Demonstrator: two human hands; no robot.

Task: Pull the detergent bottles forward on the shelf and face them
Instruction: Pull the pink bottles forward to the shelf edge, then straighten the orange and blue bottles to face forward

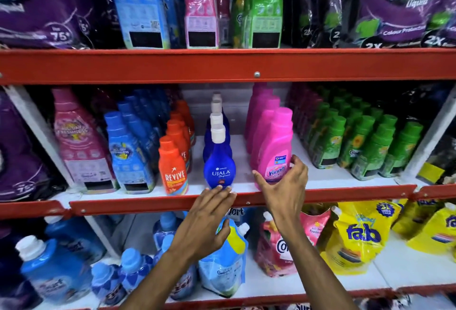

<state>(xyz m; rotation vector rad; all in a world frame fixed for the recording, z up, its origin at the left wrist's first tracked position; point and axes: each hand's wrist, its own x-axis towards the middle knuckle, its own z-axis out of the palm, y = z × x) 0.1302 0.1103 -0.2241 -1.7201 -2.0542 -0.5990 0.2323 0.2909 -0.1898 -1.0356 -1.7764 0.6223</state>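
Right hand (pixel 283 186) grip clamped round pink Vanish bottle (pixel 274 146), centre-right of frame, at front of middle shelf (pixel 148 204). Left hand (pixel 209 215) grip apart, straight fingertips at base of blue Ujala bottle (pixel 219 169), frame centre.

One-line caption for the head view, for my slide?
Right hand grips the pink Vanish bottle; left hand touches the blue Ujala bottle at its base.

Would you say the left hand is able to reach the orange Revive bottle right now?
Probably yes. The Revive bottle stands at the front of the shelf with nothing before it, and the left hand, holding nothing, lies just beside it at the base of the Ujala bottle.
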